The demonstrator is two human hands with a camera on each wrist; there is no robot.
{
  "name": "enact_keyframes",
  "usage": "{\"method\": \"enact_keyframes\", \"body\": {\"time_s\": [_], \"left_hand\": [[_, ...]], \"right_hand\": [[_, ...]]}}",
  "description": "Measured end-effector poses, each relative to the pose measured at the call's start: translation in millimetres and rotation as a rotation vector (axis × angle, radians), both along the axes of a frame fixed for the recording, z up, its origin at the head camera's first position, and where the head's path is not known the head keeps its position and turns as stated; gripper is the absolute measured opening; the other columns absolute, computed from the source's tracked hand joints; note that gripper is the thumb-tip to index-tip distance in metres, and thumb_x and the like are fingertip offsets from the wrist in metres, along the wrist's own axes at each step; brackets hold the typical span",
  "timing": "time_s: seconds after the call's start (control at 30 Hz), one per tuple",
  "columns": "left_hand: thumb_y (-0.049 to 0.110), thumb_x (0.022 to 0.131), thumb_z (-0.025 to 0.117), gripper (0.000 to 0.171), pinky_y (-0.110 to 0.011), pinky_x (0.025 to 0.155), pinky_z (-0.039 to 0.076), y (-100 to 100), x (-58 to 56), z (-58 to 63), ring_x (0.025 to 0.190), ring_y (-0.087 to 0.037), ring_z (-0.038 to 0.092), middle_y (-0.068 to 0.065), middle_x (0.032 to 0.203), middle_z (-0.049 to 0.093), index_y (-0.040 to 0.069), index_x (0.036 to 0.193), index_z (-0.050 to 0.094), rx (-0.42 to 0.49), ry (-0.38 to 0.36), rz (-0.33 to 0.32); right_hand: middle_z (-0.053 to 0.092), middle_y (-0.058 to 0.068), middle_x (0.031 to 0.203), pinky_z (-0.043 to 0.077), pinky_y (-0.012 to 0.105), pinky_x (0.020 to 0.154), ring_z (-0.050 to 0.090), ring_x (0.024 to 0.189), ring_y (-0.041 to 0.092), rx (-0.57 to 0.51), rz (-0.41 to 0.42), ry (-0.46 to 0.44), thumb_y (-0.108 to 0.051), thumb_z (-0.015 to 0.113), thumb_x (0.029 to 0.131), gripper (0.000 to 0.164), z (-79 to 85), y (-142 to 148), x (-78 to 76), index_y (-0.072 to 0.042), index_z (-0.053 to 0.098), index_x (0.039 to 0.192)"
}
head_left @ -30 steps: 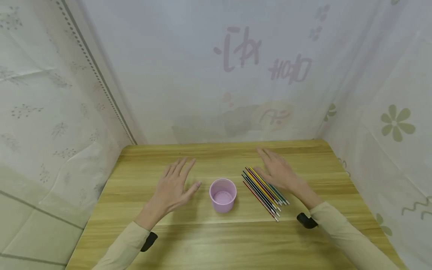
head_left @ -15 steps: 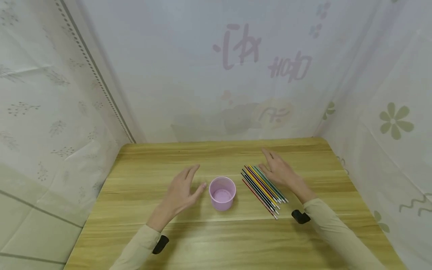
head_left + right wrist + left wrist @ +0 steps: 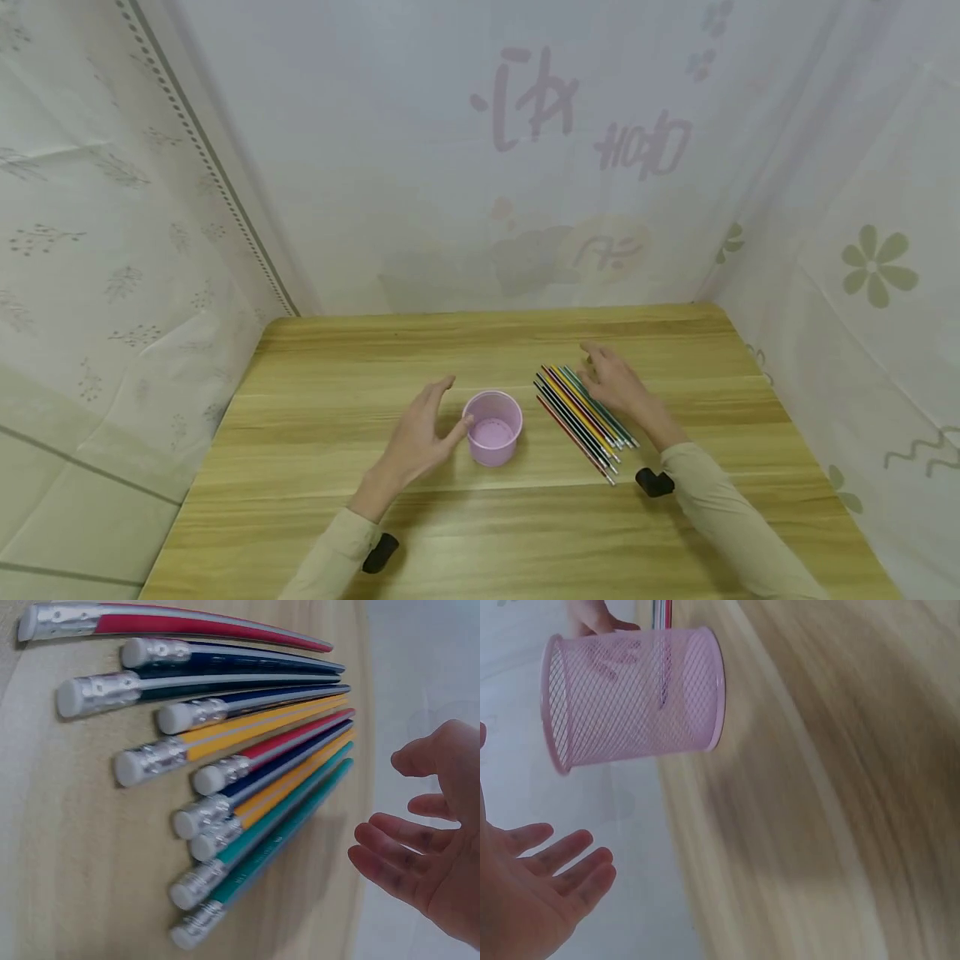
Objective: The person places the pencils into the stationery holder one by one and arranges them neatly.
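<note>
broadly, pale sheets [image 3: 420,167] hem the wood-grained table [image 3: 480,542] on three sides, printed with grey sprigs [image 3: 123,283] at left and a green flower [image 3: 877,265] at right. the cup [image 3: 492,455] stands upright near the table's middle; the left hand [image 3: 415,437], loosely spread, is just beside it. the right hand [image 3: 618,386], likewise loose, hangs by the pencils [image 3: 259,726].
</note>
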State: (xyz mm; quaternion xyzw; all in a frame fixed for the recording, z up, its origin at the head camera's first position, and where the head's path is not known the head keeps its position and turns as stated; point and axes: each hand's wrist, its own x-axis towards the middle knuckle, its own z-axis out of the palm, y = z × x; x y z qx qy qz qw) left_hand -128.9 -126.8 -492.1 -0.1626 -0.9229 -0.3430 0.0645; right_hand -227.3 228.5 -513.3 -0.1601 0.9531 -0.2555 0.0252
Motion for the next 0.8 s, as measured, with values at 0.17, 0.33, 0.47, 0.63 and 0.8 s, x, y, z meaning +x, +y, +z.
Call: {"method": "enact_keyframes", "body": {"time_s": [0.17,0.33,0.47,0.63,0.8], "left_hand": [[0.047,0.093,0.068,0.081,-0.059,0.112,0.044,8,3.3,-6.8,0.137,-0.038,0.051,-0.018,0.150,0.050,0.003,0.154,0.038,0.065,-0.041,-0.023],[0.046,0.090,0.073,0.087,-0.059,0.111,0.044,16,7.5,-14.3,0.137,-0.038,0.050,-0.019,0.151,0.049,0.004,0.156,0.034,0.138,-0.064,-0.056],[0.042,0.088,0.076,0.091,-0.057,0.110,0.046,22,9.8,-18.9,0.135,-0.037,0.051,-0.022,0.149,0.050,0.000,0.156,0.032,0.181,-0.063,-0.077],[0.038,0.084,0.080,0.096,-0.053,0.108,0.049,26,11.2,-22.7,0.132,-0.035,0.053,-0.022,0.148,0.049,-0.003,0.155,0.030,0.225,-0.067,-0.082],[0.037,0.082,0.083,0.099,-0.051,0.110,0.048,28,12.8,-26.9,0.134,-0.034,0.053,-0.020,0.149,0.049,-0.003,0.155,0.029,0.234,-0.072,-0.080]], "right_hand": [[0.062,0.026,0.123,0.058,0.053,0.088,0.063,0.109,0.038,-0.030,0.000,0.004,-0.016,0.059,0.101,0.051,-10.7,0,0.1,0.006,0.045,0.145],[0.063,0.021,0.115,0.059,0.048,0.084,0.064,0.102,0.033,-0.012,-0.014,0.001,-0.015,0.058,0.102,0.043,-19.3,0,0.3,0.004,0.052,0.139],[0.063,0.020,0.109,0.059,0.046,0.079,0.063,0.097,0.031,-0.001,-0.013,0.022,-0.014,0.058,0.102,0.037,-25.0,0,0.2,0.004,0.056,0.134],[0.061,0.019,0.108,0.059,0.044,0.078,0.063,0.095,0.030,0.002,-0.012,0.032,-0.011,0.059,0.100,0.032,-30.1,0,0.2,0.003,0.060,0.129],[0.061,0.019,0.106,0.059,0.045,0.078,0.063,0.095,0.031,0.003,-0.005,0.038,-0.007,0.063,0.097,0.029,-31.4,0,0.7,0.002,0.062,0.124]]}}
